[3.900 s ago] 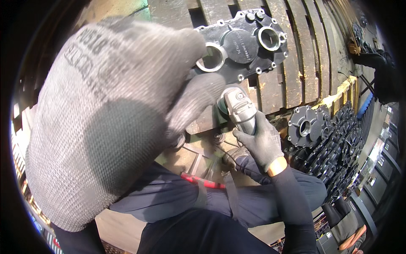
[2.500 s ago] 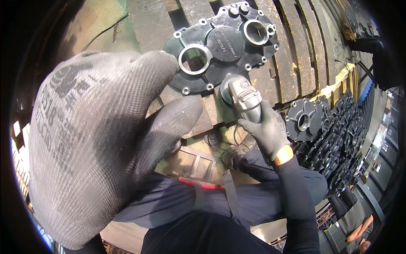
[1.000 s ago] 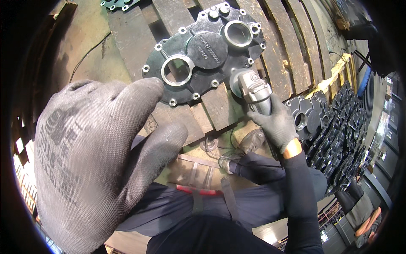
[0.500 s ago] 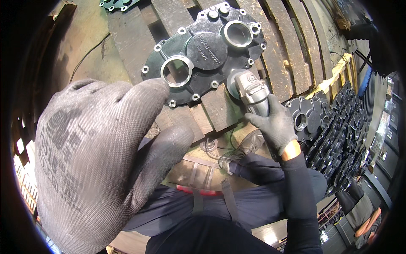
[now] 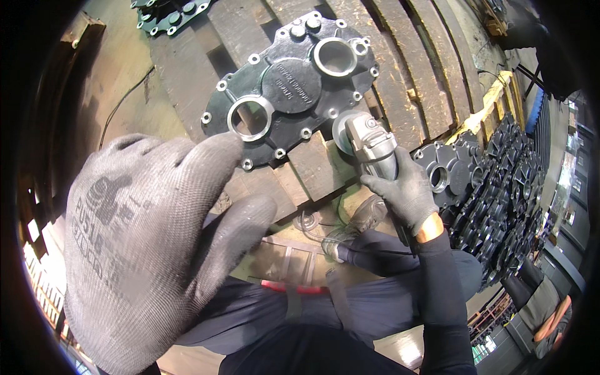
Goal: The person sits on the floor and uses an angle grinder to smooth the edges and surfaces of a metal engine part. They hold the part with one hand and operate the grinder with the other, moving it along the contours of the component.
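My right hand (image 5: 405, 190), in a grey glove, is wrapped around the body of an angle grinder (image 5: 375, 147). The grinder's round disc (image 5: 341, 132) is just off the near right edge of a black cast gear cover (image 5: 290, 84). That cover lies on a wooden pallet, with two bright-rimmed round bores and several bare metal bolt bosses along its edge. Close to the camera is my left hand (image 5: 140, 240), also gloved. Its thumb stands apart from the bent fingers, with nothing visible between them; the fingers' far side is hidden.
Gaps run between the slats of the pallet (image 5: 400, 75). Another casting (image 5: 172, 17) lies at the far left. To the right are many piled black covers (image 5: 500, 194) beside a yellowish wooden edge (image 5: 486, 111). A dark cable (image 5: 128, 94) lies on the floor at left.
The grinder's disc has come away slightly from the cover's edge. The cover sits a little lower and farther left in the picture. My left hand appears slightly lower, its thumb still apart.
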### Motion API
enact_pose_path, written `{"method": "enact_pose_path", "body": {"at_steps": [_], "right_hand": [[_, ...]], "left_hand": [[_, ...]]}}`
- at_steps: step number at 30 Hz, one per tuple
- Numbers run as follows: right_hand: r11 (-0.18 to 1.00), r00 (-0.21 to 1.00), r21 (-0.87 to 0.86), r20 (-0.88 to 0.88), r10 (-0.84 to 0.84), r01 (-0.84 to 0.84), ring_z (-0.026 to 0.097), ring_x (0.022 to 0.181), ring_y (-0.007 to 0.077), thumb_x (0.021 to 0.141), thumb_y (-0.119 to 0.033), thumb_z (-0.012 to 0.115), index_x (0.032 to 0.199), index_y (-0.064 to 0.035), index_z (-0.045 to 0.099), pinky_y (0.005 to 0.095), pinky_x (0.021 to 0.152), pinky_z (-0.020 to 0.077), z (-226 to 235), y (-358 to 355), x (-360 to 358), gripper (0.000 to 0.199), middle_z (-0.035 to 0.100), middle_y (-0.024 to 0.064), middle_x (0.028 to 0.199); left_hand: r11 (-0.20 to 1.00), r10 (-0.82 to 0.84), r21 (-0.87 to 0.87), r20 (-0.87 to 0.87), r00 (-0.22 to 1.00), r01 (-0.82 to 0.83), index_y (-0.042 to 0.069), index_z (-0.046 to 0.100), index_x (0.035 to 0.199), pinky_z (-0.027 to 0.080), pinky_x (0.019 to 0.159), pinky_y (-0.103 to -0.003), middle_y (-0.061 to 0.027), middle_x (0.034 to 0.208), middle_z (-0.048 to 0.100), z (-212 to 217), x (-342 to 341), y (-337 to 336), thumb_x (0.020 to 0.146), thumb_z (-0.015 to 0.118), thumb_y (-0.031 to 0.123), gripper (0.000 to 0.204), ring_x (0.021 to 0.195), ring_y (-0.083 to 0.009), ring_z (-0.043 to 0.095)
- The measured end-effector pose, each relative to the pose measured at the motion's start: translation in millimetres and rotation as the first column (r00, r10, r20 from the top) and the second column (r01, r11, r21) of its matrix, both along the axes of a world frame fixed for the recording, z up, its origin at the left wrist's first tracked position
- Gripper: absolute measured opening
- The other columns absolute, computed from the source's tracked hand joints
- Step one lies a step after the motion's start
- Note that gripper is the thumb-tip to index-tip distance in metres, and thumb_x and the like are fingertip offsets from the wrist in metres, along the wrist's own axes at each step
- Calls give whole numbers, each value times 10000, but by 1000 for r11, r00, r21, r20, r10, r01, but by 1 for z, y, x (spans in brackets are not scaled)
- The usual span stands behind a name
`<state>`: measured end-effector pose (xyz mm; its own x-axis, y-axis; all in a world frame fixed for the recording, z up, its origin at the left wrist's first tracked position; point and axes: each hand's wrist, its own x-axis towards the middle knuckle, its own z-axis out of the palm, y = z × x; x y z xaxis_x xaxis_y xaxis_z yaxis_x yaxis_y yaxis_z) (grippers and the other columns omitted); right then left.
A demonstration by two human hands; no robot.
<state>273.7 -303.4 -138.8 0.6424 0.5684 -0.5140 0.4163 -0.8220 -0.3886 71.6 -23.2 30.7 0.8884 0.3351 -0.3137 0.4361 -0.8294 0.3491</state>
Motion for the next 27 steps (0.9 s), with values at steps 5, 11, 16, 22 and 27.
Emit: {"method": "enact_pose_path", "body": {"at_steps": [5,11,16,22,27], "right_hand": [[997,998,15,-4,-70,70,784,1128,453,858,-400,943,1357,0,666,512,962,614,3,-4,21,697,793,292,1179],[999,999,35,-32,-41,42,789,1144,437,860,-405,946,1401,0,676,500,990,608,16,-19,46,728,799,279,1215],[997,1000,-81,-29,12,-14,798,1146,353,866,-318,955,1447,25,655,451,1002,610,38,-12,62,738,803,253,1236],[998,1000,-69,-4,9,-10,776,1168,435,843,-436,941,1388,-31,698,515,1015,596,39,-17,61,721,799,256,1233],[997,998,-64,48,50,-47,775,1150,436,844,-431,940,1394,-72,699,530,1006,597,29,-34,62,699,801,236,1219]], "left_hand": [[999,18,28,23,1000,-19,-3,783,1250,540,879,-449,-146,926,761,0,1,-3,948,851,337,460,869,-324,739],[979,-164,-120,0,987,162,35,777,1286,551,910,-450,-157,968,772,-36,18,19,1010,815,359,427,929,-345,744],[974,-228,38,225,947,225,22,654,1437,573,1044,-490,-221,1216,756,-149,58,51,1021,802,399,581,1202,-415,738],[998,-48,-33,188,981,55,-6,502,1603,553,1144,-528,-342,1483,626,-231,165,41,1026,747,665,918,1324,-468,690],[997,55,47,170,984,-64,47,704,1420,540,1109,-506,-263,1380,671,-291,220,28,952,860,374,592,1305,-437,678]]}}
